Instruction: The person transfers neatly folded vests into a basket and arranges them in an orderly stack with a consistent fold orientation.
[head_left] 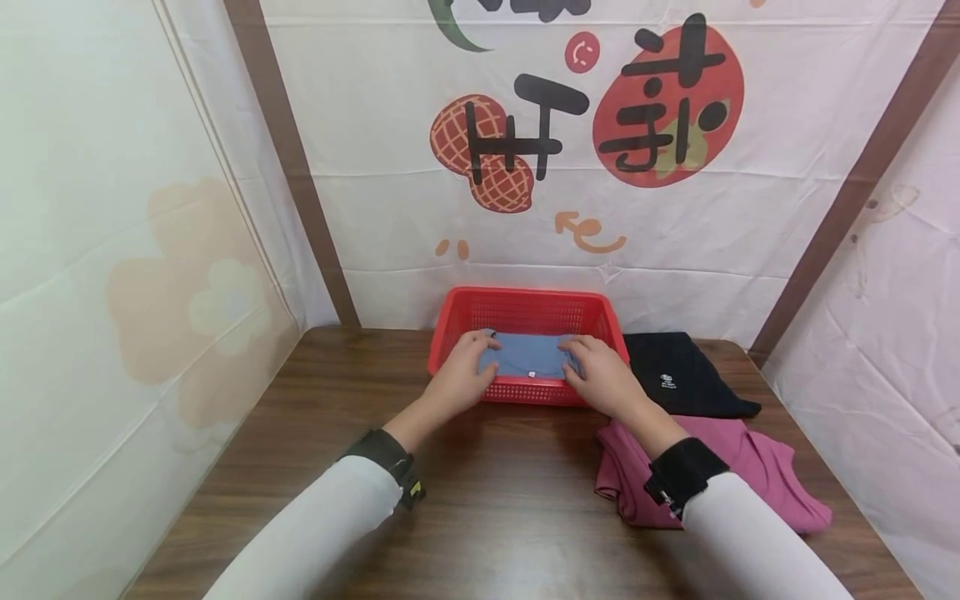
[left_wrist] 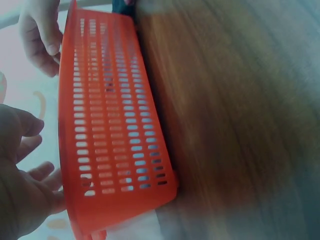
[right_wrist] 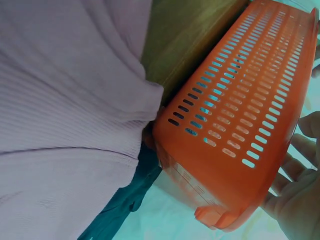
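Note:
A folded blue garment (head_left: pixel 532 354) with a small white label lies inside the red plastic basket (head_left: pixel 534 392) at the back of the table. My left hand (head_left: pixel 467 367) is over the garment's left end, fingers loosely bent and spread. At its right end my right hand (head_left: pixel 603 375) mirrors that pose. In the left wrist view, the left hand (left_wrist: pixel 22 175) is by the basket's rim with nothing between its parted fingers. The right wrist view has the right hand (right_wrist: pixel 302 200) just beyond the rim, fingers apart. Basket walls hide the garment in both wrist views.
Right of the basket lies a folded black garment (head_left: pixel 678 375) with a small white print. A pink garment (head_left: pixel 735 467) lies in front of it, under my right forearm. Behind the brown wooden table (head_left: pixel 360 367) hangs a white printed fabric wall (head_left: pixel 390 208).

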